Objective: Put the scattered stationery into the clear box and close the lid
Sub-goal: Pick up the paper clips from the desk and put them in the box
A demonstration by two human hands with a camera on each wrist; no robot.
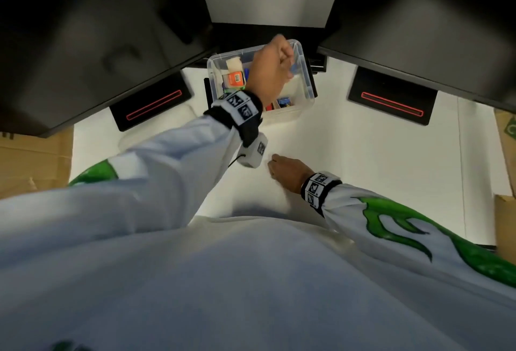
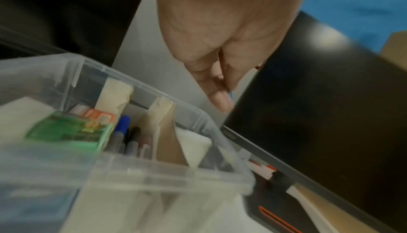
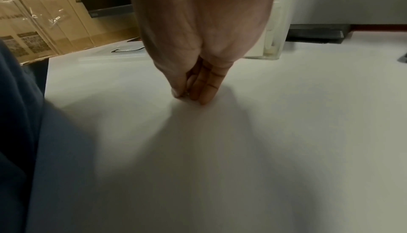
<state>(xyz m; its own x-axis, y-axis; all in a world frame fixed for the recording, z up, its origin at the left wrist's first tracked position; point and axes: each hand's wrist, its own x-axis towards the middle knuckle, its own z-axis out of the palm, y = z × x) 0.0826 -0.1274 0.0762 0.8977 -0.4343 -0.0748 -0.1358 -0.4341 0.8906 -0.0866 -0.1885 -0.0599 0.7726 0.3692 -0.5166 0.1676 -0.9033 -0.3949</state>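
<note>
Clear box [image 1: 305, 90] was see-through with a whitish cast. Inside: green packet [image 2: 66, 132], orange packet [image 1: 234, 79] with a white barcode label, blue-capped pen [image 2: 123, 123], black-capped pen [image 2: 134, 132], tan cardboard dividers [image 2: 164, 132]. Something blue by the left hand [image 1: 272, 67], too blurred to name. Table [image 1: 377, 160] white. Sleeves [image 1: 418, 227] white with green flame pattern. Wristbands [image 1: 318, 185] black with white squares bearing black-and-white tags. Monitor bases [image 1: 391, 100] black with red outlined slots. Cardboard boxes [image 1: 33, 160] brown.

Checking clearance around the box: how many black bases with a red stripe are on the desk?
2: one black base left of the clear box, the other right of it, both on the white desk. The left arm may hide more.
</note>
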